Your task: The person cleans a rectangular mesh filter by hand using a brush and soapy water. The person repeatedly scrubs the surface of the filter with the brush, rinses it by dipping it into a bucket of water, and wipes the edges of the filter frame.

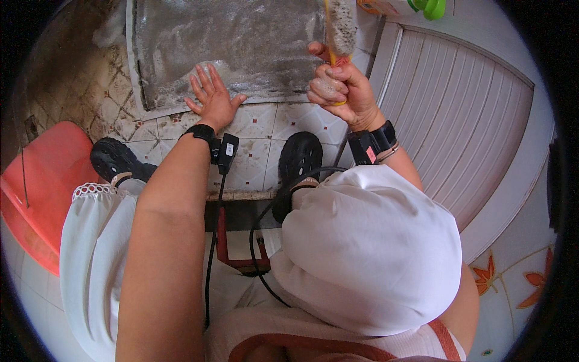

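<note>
A flat grey rectangular panel (235, 45) with a pale frame lies on the tiled surface, its face wet and streaked with suds. My left hand (212, 99) rests palm down with fingers spread over the panel's near edge. Near the panel's right edge, my right hand (337, 90) is closed around the yellow handle of a scrubbing brush (342, 29), whose foam-covered bristles point up the view. Suds cling to the fingers of that hand. Each wrist wears a black strap with a small black device.
Dirty patterned tiles (249, 156) lie under my black clogs. A red plastic basin (49, 181) stands at the left, a white slatted door (452, 108) at the right. Black cables run between my legs. Something bright green (429, 8) is at the top right.
</note>
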{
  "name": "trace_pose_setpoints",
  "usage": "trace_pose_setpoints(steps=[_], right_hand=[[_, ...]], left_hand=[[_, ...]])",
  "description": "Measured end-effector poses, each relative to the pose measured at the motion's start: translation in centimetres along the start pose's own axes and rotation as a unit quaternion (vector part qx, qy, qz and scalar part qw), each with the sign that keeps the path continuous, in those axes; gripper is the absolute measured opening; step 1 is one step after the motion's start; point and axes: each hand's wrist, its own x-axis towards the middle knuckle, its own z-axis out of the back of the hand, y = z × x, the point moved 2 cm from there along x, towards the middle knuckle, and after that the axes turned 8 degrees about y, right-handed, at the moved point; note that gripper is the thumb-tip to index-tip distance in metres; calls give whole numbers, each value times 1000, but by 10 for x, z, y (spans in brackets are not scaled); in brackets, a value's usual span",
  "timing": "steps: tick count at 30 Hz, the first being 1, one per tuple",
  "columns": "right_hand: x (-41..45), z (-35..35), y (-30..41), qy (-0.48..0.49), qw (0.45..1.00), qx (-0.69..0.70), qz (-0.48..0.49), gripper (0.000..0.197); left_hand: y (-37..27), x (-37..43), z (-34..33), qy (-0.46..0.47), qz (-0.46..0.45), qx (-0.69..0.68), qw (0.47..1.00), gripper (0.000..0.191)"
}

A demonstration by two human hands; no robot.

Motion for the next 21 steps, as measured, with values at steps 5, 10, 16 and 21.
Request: trace_pose_setpoints(steps=[5, 10, 16, 21], right_hand=[[4, -7, -3, -49, 997, -56, 6, 39], [-4, 54, -8, -164, 975, -149, 11, 43], [-71, 105, -37, -315, 510, -797, 79, 45], [-91, 82, -69, -362, 487, -782, -140, 55]], left_hand=[[0, -2, 4, 8, 13, 1, 1000, 111], [-3, -5, 7, 9, 10, -17, 1000, 110], [-2, -2, 1, -15, -17, -10, 1000, 110], [3, -2, 0, -12, -8, 0, 1000, 110]])
